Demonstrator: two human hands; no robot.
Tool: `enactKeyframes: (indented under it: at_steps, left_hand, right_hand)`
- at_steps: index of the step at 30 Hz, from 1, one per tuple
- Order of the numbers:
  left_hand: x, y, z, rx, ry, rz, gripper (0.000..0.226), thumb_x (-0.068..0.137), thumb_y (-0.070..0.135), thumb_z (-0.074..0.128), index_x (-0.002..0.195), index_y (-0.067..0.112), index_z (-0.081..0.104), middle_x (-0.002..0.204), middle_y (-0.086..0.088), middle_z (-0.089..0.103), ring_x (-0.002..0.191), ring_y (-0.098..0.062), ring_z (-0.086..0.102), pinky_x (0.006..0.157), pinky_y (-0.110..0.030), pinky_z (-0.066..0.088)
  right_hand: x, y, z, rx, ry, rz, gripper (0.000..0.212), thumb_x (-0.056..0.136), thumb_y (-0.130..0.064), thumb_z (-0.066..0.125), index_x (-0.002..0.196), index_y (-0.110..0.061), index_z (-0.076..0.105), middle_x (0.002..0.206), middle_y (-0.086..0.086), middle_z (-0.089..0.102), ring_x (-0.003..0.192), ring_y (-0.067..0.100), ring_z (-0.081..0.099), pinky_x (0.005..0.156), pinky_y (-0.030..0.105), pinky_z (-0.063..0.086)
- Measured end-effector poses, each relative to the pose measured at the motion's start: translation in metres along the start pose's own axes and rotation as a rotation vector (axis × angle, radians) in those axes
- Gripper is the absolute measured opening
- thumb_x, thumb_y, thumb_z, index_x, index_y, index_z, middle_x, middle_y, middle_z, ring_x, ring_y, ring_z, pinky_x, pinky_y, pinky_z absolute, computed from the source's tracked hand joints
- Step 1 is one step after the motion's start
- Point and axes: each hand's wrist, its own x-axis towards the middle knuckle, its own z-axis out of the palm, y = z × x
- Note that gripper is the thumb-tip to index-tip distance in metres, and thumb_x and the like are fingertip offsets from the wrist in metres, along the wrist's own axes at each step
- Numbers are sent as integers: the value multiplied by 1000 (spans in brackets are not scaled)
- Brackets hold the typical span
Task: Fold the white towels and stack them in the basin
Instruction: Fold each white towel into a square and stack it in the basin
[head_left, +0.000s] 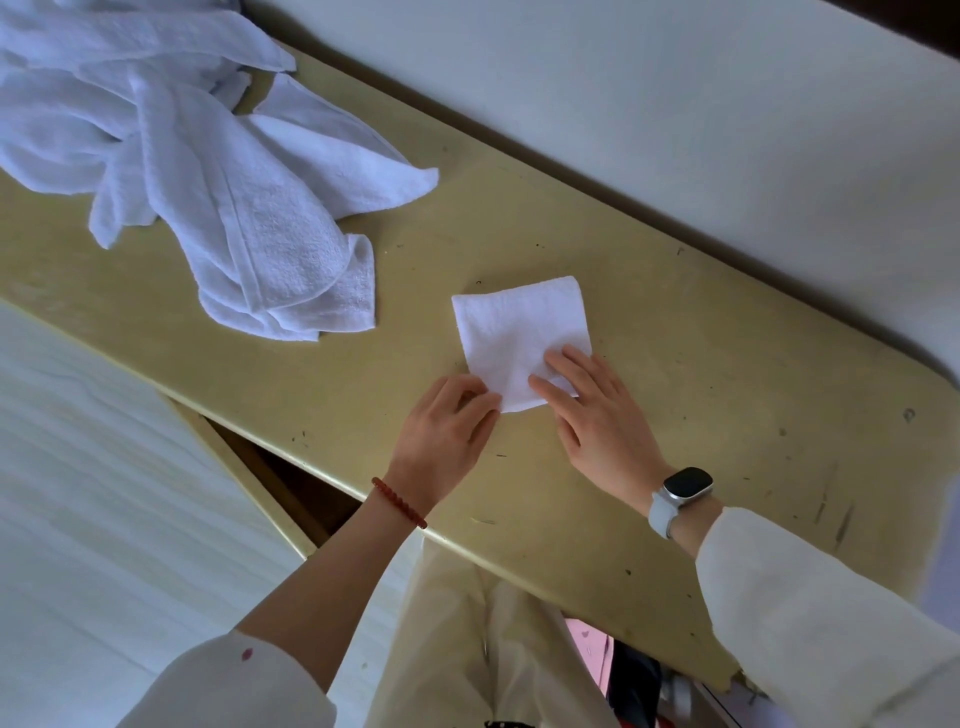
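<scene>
A small white towel (519, 327), folded into a square, lies flat on the yellowish table (701, 374). My right hand (597, 410), with a watch on its wrist, presses on the towel's near right corner with straight fingers. My left hand (447, 431), with a red bead bracelet, touches the towel's near left corner; its fingers are curled at the edge, and a pinch cannot be made out. A pile of unfolded white towels (182, 156) lies at the table's far left. No basin is in view.
A white wall (675, 114) runs along the table's far side. A white surface (93, 493) lies to the left, below the table's near edge. My legs in light trousers (467, 639) are under the table edge.
</scene>
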Motion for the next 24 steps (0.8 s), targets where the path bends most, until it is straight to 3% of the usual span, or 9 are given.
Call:
enactKeyframes:
  at_steps: [5,7,10,13,17,20,24]
  left_hand:
    - [1,-4,1,30,36,-8,4,76,-2,68,79,0,70,80,-13,65,69,-27,63,54,-31,52]
    - [2,-4,3,55,53,2,8,71,-7,70,75,1,69,79,-11,65,68,-27,61,56,-31,51]
    - [4,0,0,132,99,6,10,77,7,61,71,7,68,82,-6,66,74,-27,58,64,-32,47]
    - [14,3,-1,244,144,4,15,81,13,54,79,11,69,93,-4,67,86,-27,61,75,-33,38]
    - [31,6,7,434,-31,-58,36,86,18,42,113,6,63,125,-10,59,118,-27,54,88,-42,44]
    - [33,4,11,564,-241,-150,53,91,29,27,134,3,43,143,-12,40,133,-24,38,99,-50,38]
    - [28,-4,14,584,-316,-200,60,92,36,19,140,2,32,149,-12,30,137,-23,30,104,-53,30]
  right_hand:
    - [0,-2,-2,-24,-34,9,47,70,3,68,115,-8,63,129,18,54,121,36,50,98,48,42]
    - [1,-2,-5,-17,-45,7,43,73,0,66,114,-8,63,128,18,55,121,36,50,98,49,42]
    - [8,-4,-12,32,28,7,30,82,-5,52,108,-5,65,120,16,60,117,34,54,98,50,43]
    - [29,-6,-16,36,126,19,33,85,-6,42,111,0,63,120,16,61,118,34,53,101,50,40]
    - [57,-3,-15,-28,82,38,39,86,1,44,123,2,54,130,16,54,126,34,46,107,52,30]
    - [67,4,-9,-143,-140,43,48,93,-16,26,138,-6,37,147,11,34,138,28,28,112,52,14]
    - [66,18,1,-226,-278,64,54,95,-34,21,146,-13,20,154,5,18,142,23,16,112,54,4]
